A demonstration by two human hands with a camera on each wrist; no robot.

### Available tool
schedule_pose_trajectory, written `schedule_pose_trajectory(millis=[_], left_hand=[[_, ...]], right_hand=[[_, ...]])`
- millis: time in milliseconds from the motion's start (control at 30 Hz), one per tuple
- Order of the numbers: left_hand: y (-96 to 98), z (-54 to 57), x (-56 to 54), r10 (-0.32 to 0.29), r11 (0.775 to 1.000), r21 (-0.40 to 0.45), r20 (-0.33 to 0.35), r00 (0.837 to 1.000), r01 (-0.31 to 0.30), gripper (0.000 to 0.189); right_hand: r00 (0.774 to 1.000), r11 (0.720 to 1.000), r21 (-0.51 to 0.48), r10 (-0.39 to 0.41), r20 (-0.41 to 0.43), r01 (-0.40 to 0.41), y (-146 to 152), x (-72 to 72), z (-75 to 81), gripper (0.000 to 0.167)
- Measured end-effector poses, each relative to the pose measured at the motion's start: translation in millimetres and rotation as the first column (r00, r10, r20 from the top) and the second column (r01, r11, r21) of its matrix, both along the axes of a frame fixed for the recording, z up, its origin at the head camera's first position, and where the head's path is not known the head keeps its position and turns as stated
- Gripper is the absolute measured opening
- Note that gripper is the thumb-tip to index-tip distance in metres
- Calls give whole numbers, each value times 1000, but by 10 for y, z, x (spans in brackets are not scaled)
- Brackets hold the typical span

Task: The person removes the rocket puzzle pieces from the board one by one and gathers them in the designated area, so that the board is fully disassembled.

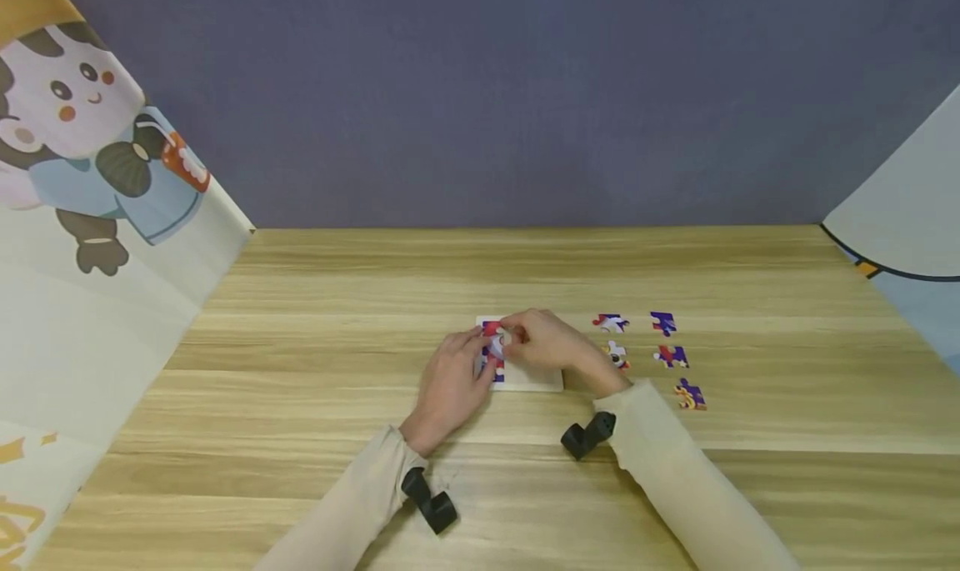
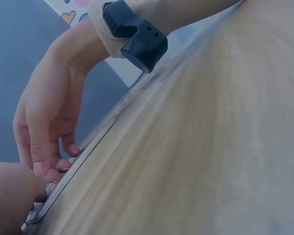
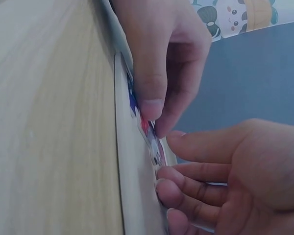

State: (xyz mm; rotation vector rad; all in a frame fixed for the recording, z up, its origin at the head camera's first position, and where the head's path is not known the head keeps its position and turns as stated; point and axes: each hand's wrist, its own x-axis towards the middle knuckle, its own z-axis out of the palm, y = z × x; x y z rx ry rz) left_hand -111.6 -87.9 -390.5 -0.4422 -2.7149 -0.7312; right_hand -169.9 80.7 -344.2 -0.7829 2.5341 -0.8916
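A white puzzle board (image 1: 536, 378) lies on the table, with joined purple and red jigsaw pieces (image 1: 492, 329) along its left side. My right hand (image 1: 551, 342) reaches over the board and pinches a whitish puzzle piece (image 1: 497, 346) at its right edge. In the right wrist view, this puzzle piece (image 3: 157, 155) lies low against the board, by the right thumb and fingertips. My left hand (image 1: 452, 382) rests at the board's left edge. Its thumb and forefinger are spread and touch the pieces. The hands cover part of the board.
To the right of the board lie several loose pieces, among them a purple piece (image 1: 663, 323), a red and purple piece (image 1: 672, 357) and a yellow and purple piece (image 1: 690, 394). A dark blue partition (image 1: 525, 96) stands behind the wooden table (image 1: 337, 304).
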Motion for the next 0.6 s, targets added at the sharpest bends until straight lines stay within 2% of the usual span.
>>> schedule_pose_trajectory(millis=[267, 600], left_hand=[[-43, -10, 63, -36, 999, 1, -51, 998, 36, 25], [-50, -14, 77, -30, 1000, 7, -63, 998, 31, 23]], right_hand=[[1000, 1000, -11, -1, 20, 1, 17, -3, -7, 48], [994, 990, -85, -110, 11, 111, -21, -6, -57, 37]])
